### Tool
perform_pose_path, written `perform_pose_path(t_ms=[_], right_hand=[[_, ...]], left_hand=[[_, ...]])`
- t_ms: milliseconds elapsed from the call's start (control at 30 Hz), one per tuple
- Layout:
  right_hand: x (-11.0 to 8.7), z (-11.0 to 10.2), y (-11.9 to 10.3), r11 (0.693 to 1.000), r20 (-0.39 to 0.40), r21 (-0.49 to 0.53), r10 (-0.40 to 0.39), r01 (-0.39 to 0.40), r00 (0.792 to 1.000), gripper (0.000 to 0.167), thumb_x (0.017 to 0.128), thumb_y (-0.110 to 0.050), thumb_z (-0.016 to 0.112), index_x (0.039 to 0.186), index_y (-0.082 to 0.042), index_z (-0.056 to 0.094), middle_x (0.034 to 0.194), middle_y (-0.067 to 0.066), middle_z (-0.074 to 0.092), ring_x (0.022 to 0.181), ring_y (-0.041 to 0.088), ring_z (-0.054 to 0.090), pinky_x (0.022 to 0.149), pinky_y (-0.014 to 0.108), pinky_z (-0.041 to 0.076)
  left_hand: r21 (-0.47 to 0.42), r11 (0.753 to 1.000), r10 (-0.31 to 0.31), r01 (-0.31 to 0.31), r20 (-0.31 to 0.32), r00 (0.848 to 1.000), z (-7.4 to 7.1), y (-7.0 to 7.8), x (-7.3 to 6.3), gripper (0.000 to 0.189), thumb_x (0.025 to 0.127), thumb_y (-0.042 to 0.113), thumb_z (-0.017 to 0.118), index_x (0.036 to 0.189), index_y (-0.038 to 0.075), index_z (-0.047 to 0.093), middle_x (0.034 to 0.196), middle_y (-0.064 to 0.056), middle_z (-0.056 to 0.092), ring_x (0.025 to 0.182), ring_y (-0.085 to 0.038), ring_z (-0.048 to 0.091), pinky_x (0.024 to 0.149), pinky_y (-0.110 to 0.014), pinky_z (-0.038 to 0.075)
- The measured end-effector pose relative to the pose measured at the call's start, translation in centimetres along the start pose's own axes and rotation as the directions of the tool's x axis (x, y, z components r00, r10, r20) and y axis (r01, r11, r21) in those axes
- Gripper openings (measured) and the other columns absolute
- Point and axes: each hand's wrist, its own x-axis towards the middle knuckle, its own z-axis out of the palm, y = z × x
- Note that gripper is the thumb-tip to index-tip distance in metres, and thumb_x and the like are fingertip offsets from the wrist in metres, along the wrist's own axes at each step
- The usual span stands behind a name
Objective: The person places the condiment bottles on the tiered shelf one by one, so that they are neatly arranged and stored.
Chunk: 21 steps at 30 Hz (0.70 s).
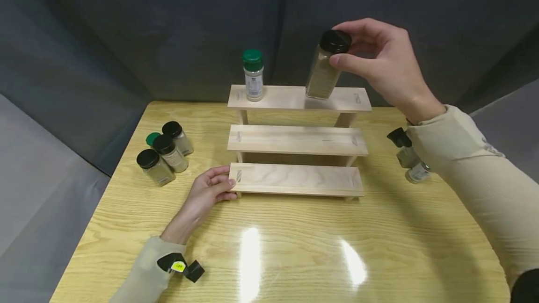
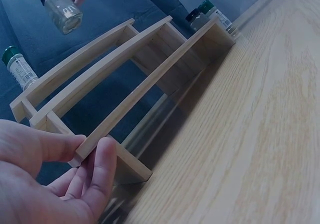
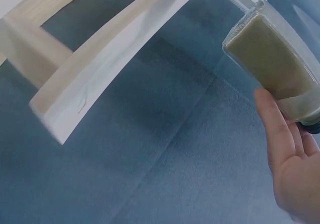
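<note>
Between thumb and fingers, my right hand [image 1: 385,60] pinches a black-capped spice jar [image 1: 323,71] near its cap. The jar, filled with greenish-brown powder, tilts above the right part of the wooden rack's top shelf [image 1: 286,97]; the right wrist view shows its glass base [image 3: 250,29] clear of the shelf edge. My left hand [image 1: 210,188] grips the left end of the bottom shelf [image 1: 299,179], thumb on top and fingers beneath, as the left wrist view also shows. A green-capped spice jar [image 1: 253,76] stands upright on the top shelf's left part.
Left of the rack, several spice jars [image 1: 156,167] cluster on the wooden table [image 1: 202,256], most with black caps, one green. More jars [image 1: 418,172] stand at the right, partly behind my right sleeve. A dark curtain [image 1: 189,27] hangs behind the rack.
</note>
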Motion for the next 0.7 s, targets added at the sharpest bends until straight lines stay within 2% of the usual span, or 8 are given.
perform_pose_path(t_ms=[400, 700], right_hand=[[1.1, 1.4, 0.5, 0.999, 0.021, 0.039, 0.002, -0.003, 1.0, 0.038, 0.094, -0.004, 0.084, 0.131, -0.012, 0.078, 0.113, 0.005, 0.074, 0.101, 0.022, 0.071, 0.088, 0.024, 0.058], [1.6, 2.0, 0.8, 1.0, 0.049, 0.028, 0.008, -0.01, 0.999, 0.041, 0.094, -0.005, 0.084, 0.133, -0.014, 0.077, 0.115, 0.004, 0.074, 0.103, 0.023, 0.07, 0.088, 0.025, 0.058]], left_hand=[[0.035, 0.999, 0.002, -0.002, 0.006, 1.0, 0.0, -0.3, 0.1, 0.049, 0.106, -0.011, 0.06, 0.152, -0.016, 0.043, 0.105, -0.01, 0.067, 0.083, -0.015, 0.071, 0.076, -0.025, 0.066], [0.02, 1.0, 0.016, -0.016, 0.017, 1.0, 0.4, -0.3, 0.4, 0.048, 0.106, -0.012, 0.06, 0.151, -0.017, 0.044, 0.105, -0.011, 0.069, 0.081, -0.014, 0.071, 0.075, -0.025, 0.066]])
